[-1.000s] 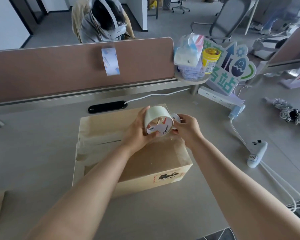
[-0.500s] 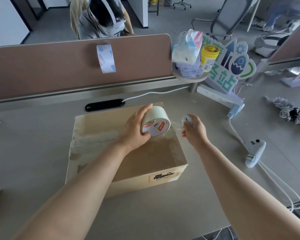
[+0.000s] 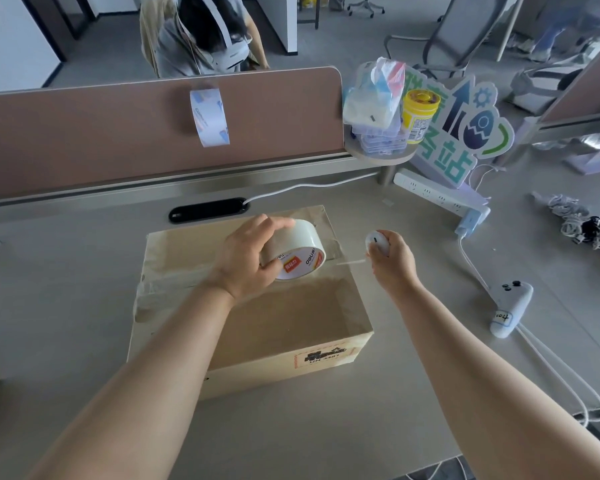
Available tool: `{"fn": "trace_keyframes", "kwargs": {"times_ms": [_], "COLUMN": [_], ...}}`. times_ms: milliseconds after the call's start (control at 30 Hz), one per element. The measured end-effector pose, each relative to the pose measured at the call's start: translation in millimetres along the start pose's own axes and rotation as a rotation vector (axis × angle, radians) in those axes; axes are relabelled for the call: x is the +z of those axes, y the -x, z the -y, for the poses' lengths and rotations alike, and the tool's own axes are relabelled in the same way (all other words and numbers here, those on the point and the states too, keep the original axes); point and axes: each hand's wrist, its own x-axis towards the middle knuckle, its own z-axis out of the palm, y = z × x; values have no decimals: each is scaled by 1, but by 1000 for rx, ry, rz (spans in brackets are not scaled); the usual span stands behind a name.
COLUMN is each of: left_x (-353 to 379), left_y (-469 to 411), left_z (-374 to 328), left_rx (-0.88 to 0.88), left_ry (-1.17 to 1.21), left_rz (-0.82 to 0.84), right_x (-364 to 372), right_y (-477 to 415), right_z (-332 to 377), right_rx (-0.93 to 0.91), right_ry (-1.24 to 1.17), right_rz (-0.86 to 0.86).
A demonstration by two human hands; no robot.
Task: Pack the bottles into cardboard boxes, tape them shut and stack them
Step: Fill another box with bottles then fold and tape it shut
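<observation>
Right hand (image 3: pixel 392 261) drawn away from left hand's (image 3: pixel 248 259) tape roll (image 3: pixel 300 252).

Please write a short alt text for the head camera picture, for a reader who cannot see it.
A person's left hand grips a roll of clear tape over a closed cardboard box on a grey desk. The right hand holds a small white round object beside the roll, with a thin tape strip stretched between them.
</observation>
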Motion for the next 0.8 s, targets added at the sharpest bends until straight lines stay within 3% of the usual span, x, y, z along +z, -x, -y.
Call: {"fn": "trace_keyframes", "kwargs": {"times_ms": [433, 600, 800], "left_x": [9, 17, 17], "left_y": [-3, 14, 16], "left_z": [4, 7, 6], "left_rx": [40, 9, -166], "left_ry": [-44, -140, -45], "left_rz": [-11, -6, -55], "right_x": [19, 23, 22], "right_y": [3, 10, 9], "right_z": [-11, -8, -9], "right_rx": [143, 405, 557], "right_ry": [-81, -597, -819], "right_rz": [61, 288, 296]}}
